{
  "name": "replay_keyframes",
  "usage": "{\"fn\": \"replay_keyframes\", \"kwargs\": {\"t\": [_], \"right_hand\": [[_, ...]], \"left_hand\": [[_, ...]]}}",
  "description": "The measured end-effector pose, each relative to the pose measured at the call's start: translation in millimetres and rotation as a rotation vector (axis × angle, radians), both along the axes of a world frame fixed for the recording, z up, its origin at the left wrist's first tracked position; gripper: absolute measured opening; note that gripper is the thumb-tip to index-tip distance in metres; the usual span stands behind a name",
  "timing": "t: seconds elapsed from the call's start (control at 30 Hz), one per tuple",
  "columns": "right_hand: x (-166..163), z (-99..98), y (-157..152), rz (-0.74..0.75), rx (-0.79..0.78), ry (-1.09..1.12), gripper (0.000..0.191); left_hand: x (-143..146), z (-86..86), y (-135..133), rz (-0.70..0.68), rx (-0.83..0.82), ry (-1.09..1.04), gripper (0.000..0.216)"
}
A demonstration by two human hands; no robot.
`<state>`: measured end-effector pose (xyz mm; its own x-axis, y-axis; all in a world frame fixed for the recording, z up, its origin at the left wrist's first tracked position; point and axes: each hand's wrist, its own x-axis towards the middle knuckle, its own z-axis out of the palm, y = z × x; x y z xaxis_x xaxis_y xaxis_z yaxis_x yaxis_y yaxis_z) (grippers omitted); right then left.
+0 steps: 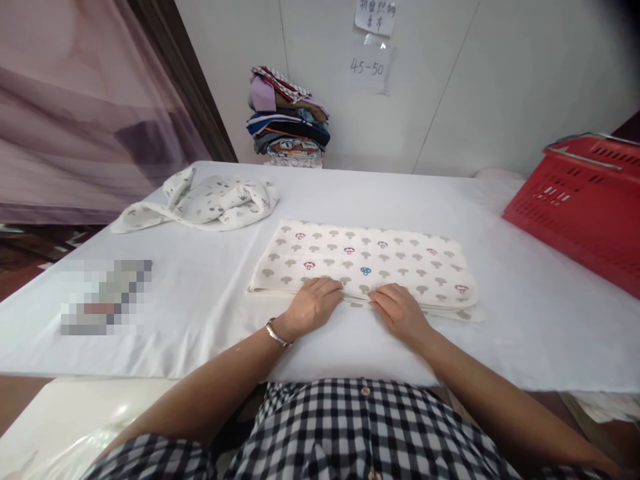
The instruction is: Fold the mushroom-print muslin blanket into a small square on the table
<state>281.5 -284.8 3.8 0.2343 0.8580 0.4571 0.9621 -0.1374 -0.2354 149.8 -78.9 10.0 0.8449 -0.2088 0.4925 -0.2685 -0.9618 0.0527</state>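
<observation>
A white cloth with a mushroom print (345, 257) lies folded into a long flat rectangle on the table in front of me. Its layers show along the near edge, and a lower layer sticks out a little at the right. My left hand (314, 305) is closed on that near edge, left of the middle, fingers curled over the fabric. Just to the right, my right hand (397, 312) pinches the same edge, a short gap away. Both thumbs are mostly hidden.
A crumpled white printed cloth (227, 203) rests at the far left of the white-covered table (200, 333). Nearer lies a pixelated object (107, 300). A red basket (575, 207) stands at the right. Folded fabrics (290, 123) are stacked behind, by the wall.
</observation>
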Motion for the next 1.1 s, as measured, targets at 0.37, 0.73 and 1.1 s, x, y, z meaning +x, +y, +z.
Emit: {"fn": "replay_keyframes", "kwargs": {"t": [0.37, 0.73, 1.1], "right_hand": [[-2.7, 4.5, -1.2, -0.002, -0.08, -0.063, 0.021], [3.1, 5.6, 0.4, 0.024, -0.088, -0.035, 0.023], [5.1, -1.1, -0.6, 0.038, 0.049, 0.0, 0.021]], "left_hand": [[-1.3, -7.8, 1.7, -0.016, -0.002, 0.05, 0.018], [1.5, -5.6, 0.0, 0.011, 0.013, 0.075, 0.018], [6.6, -5.0, 0.6, 0.031, -0.011, 0.082, 0.025]]}}
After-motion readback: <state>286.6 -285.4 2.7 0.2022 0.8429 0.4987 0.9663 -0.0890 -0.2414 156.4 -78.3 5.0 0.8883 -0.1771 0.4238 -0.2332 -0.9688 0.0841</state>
